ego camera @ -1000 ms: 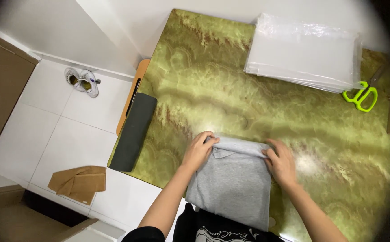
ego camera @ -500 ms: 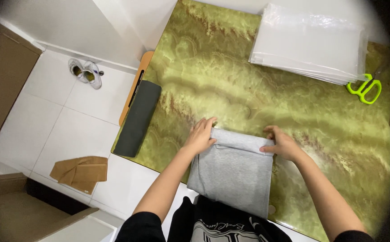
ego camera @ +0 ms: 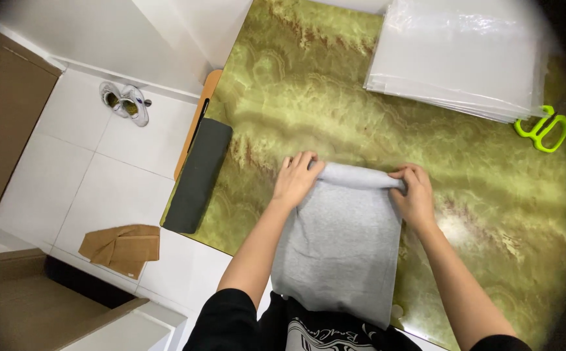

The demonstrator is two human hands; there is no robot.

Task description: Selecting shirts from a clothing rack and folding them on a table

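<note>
Green marbled table (ego camera: pixel 335 97) w/ stack of clear plastic bags (ego camera: pixel 455 55) at far edge. Grey garment (ego camera: pixel 345 244) lies at near edge, far end rolled. Left hand (ego camera: pixel 296 179) & right hand (ego camera: pixel 415 193): fingers curled, clamped on roll. Green scissors (ego camera: pixel 542 130) beside bags.

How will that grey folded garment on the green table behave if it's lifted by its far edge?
The grey garment would probably droop and unfold: it is soft cloth, rolled over where the left hand and right hand grip it. It likely slides easily, since the green table looks glossy. It seems light and not fragile.
</note>
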